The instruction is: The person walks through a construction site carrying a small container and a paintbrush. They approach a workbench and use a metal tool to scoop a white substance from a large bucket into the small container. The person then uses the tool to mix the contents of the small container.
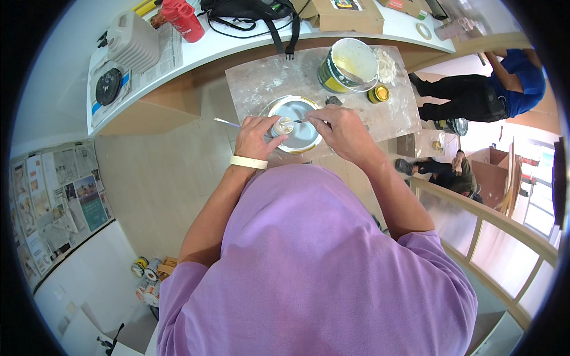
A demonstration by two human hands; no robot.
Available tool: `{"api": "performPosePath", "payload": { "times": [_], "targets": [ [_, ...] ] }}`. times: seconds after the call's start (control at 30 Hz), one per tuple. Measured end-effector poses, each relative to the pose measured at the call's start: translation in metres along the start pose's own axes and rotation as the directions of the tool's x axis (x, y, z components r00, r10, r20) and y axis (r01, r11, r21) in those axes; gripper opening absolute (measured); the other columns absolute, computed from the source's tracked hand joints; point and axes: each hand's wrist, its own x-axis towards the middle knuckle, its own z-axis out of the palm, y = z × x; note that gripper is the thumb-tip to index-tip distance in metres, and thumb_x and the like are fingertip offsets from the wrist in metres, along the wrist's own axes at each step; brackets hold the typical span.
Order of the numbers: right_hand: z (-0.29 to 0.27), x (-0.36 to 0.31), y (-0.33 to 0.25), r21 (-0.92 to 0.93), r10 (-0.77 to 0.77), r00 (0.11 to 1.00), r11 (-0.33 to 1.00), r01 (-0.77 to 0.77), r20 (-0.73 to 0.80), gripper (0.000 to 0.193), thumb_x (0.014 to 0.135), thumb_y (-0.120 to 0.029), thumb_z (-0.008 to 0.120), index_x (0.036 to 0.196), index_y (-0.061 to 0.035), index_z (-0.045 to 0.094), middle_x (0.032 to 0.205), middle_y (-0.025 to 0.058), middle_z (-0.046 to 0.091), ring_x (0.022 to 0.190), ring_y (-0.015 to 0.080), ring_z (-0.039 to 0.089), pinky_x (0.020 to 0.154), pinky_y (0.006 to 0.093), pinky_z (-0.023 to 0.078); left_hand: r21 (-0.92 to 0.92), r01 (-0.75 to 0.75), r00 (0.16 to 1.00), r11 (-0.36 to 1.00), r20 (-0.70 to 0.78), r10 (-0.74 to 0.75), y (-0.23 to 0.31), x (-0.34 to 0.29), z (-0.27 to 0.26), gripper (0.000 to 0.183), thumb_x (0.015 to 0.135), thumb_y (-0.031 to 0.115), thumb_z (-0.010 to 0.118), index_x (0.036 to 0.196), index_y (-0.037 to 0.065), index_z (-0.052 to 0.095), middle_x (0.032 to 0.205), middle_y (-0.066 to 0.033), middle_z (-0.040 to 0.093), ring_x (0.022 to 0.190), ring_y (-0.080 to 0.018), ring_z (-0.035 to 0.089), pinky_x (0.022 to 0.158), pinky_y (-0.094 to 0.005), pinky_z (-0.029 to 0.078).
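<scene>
My left hand (255,137) is closed around a small round white container (284,126), tilted above an open bucket (298,148) of pale grey liquid. A thin paintbrush (227,123) sticks out to the left from beside the same hand; whether its fingers grip it, I cannot tell. My right hand (343,132) pinches a slim dark tool (301,121), whose tip reaches the mouth of the white container. Its exact kind is too small to make out. The bucket stands on a paint-stained board (255,83).
A larger paint bucket (332,77), a small yellow tin (378,94) and a crumpled whitish cloth (386,65) share the board. Beyond lies a white counter (196,62) with a jerrycan (133,43), red bottle (181,20) and black backpack (252,8). Two people (513,86) are at the right.
</scene>
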Motion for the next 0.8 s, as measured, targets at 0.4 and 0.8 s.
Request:
{"api": "performPosePath", "payload": {
  "times": [0.4, 0.8],
  "targets": [
    [0.0021, 0.006, 0.0022, 0.016, -0.011, 1.0, 1.0, 0.011, 0.004, 0.02, 0.097, -0.013, 0.072, 0.111, -0.0012, 0.081, 0.096, 0.0241, 0.075, 0.084, 0.0413, 0.072, 0.077, 0.0462, 0.055, 0.0, -0.013, 0.999, 1.0, -0.029, 0.013, -0.004, 0.0023, -0.0021, 0.05, 0.08, 0.03, 0.091, 0.123, 0.009, 0.077, 0.113, -0.0129, 0.076, 0.108, -0.0344, 0.065, 0.095, -0.0449, 0.054],
    [0.0035, 0.0075, 0.004, 0.009, -0.012, 1.0, 1.0, 0.011, 0.021, 0.02, 0.096, -0.014, 0.071, 0.108, -0.0014, 0.082, 0.095, 0.0232, 0.075, 0.082, 0.0402, 0.072, 0.077, 0.0464, 0.056, -0.001, 0.021, 1.0, 1.0, -0.019, -0.021, -0.004, 0.0004, -0.0019, 0.05, 0.079, 0.027, 0.091, 0.123, 0.01, 0.077, 0.115, -0.0099, 0.075, 0.109, -0.0322, 0.063, 0.097, -0.0431, 0.053]
  ]
}}
